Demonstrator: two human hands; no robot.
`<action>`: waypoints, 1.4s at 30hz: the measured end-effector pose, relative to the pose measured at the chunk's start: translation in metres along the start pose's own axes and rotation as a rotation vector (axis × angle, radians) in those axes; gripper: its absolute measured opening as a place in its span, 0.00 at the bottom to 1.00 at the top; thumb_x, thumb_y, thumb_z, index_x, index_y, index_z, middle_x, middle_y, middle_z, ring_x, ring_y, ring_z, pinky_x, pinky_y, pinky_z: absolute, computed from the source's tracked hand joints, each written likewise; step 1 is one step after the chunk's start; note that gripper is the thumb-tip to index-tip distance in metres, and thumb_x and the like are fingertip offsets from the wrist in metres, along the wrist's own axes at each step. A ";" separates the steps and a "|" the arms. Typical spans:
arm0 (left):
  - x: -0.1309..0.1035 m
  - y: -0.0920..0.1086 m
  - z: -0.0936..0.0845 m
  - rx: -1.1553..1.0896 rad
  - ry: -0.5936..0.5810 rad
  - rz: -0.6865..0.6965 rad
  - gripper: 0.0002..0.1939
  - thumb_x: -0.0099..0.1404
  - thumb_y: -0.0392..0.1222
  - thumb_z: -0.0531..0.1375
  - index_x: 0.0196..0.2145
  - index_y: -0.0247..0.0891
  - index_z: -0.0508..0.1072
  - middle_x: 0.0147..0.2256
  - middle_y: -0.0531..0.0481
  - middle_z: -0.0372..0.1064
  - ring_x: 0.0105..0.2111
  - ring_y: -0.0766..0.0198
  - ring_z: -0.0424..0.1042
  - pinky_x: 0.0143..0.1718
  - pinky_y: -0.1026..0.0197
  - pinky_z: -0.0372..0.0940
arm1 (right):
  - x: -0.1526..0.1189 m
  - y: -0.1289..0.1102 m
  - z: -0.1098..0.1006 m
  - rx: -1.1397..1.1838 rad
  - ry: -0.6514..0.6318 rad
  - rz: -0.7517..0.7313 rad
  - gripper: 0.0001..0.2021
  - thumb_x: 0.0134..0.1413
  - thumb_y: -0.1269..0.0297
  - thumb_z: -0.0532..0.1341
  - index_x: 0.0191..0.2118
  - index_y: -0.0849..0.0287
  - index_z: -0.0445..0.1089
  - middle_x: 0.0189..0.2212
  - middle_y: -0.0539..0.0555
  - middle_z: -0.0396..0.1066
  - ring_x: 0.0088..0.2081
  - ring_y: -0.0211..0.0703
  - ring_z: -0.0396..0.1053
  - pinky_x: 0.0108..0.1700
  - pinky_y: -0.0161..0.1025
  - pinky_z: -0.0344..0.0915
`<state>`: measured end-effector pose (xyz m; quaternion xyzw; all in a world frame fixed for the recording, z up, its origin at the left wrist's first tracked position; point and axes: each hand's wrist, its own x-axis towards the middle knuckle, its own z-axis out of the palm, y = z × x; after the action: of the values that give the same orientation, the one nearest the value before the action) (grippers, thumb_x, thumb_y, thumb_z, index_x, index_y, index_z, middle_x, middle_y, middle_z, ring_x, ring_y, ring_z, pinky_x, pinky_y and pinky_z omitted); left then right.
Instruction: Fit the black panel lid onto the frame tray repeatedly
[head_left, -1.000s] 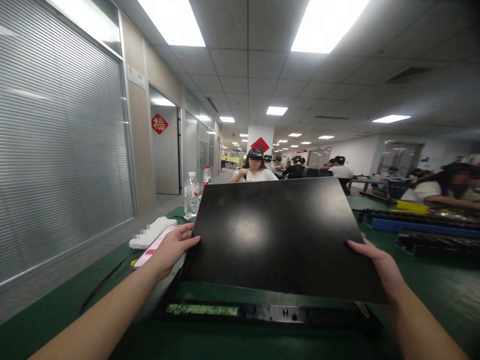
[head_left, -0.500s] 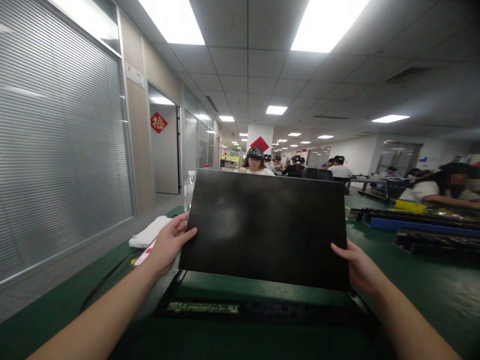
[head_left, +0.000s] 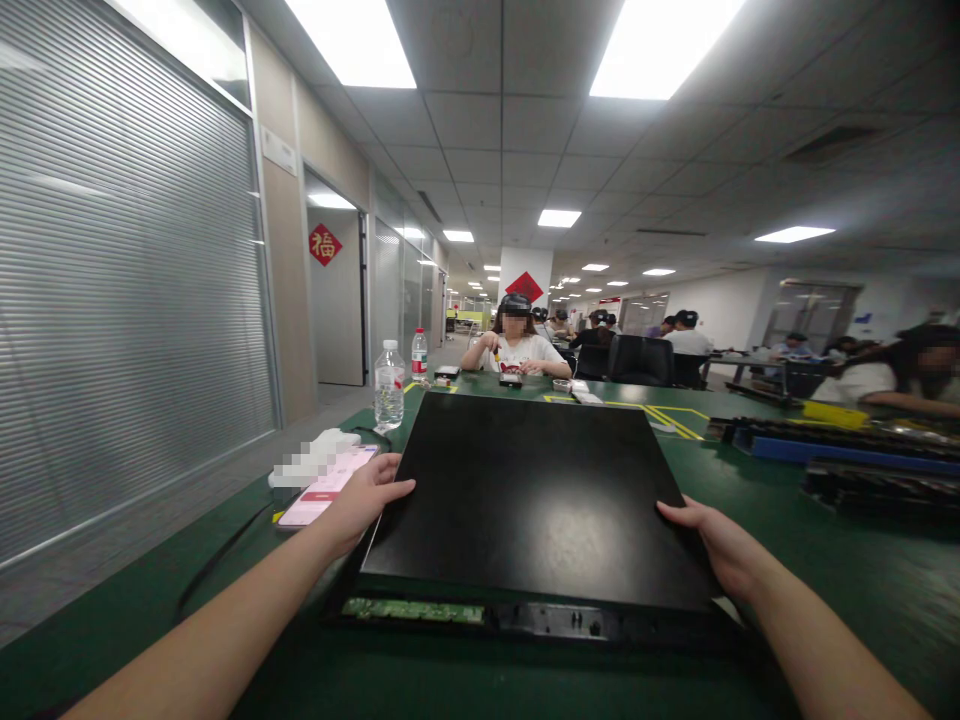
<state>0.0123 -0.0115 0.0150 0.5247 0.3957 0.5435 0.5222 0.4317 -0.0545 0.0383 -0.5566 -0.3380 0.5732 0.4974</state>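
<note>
A flat black display panel (head_left: 517, 490) is held by both its side edges over a dark frame (head_left: 540, 622). My left hand (head_left: 367, 500) grips the panel's left edge, thumb on top and fingers underneath. My right hand (head_left: 716, 545) holds the right edge the same way. The panel slopes, its far side raised. Along the frame's near bar shows a green circuit board (head_left: 412, 610). Most of the frame lies hidden under the panel; whether the two touch I cannot tell.
A phone (head_left: 330, 490) lies left on the green table (head_left: 847, 600). Water bottles (head_left: 389, 385) stand at the back left. Dark strips with a blue bar (head_left: 810, 447) lie to the right. Across the table a person (head_left: 517, 345) handles small items; other people sit farther off.
Both hands have tilted the display panel down from nearly upright to a shallow slope over the frame. The far table and the second bottle now show beyond it.
</note>
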 end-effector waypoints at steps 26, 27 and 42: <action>-0.013 0.010 0.006 0.091 -0.077 -0.135 0.24 0.47 0.37 0.66 0.40 0.40 0.60 0.44 0.45 0.72 0.46 0.52 0.70 0.46 0.51 0.67 | 0.005 0.005 0.000 -0.022 -0.023 0.015 0.23 0.42 0.71 0.61 0.49 0.57 0.62 0.29 0.57 0.75 0.30 0.49 0.73 0.32 0.45 0.70; -0.013 0.009 0.005 0.079 -0.082 -0.135 0.24 0.47 0.37 0.66 0.40 0.40 0.61 0.43 0.46 0.72 0.46 0.52 0.70 0.46 0.51 0.67 | 0.005 0.005 0.000 -0.024 -0.023 0.015 0.23 0.42 0.71 0.61 0.49 0.57 0.62 0.29 0.57 0.75 0.30 0.49 0.73 0.32 0.46 0.70; -0.011 0.004 0.000 0.094 -0.085 -0.124 0.24 0.48 0.36 0.65 0.42 0.40 0.60 0.46 0.44 0.70 0.48 0.52 0.68 0.45 0.52 0.68 | 0.006 0.007 0.000 -0.034 -0.048 0.018 0.26 0.43 0.70 0.61 0.51 0.56 0.60 0.30 0.57 0.75 0.31 0.50 0.73 0.32 0.47 0.70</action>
<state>0.0110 -0.0232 0.0174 0.5456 0.4300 0.4684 0.5459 0.4313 -0.0505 0.0297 -0.5542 -0.3543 0.5850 0.4745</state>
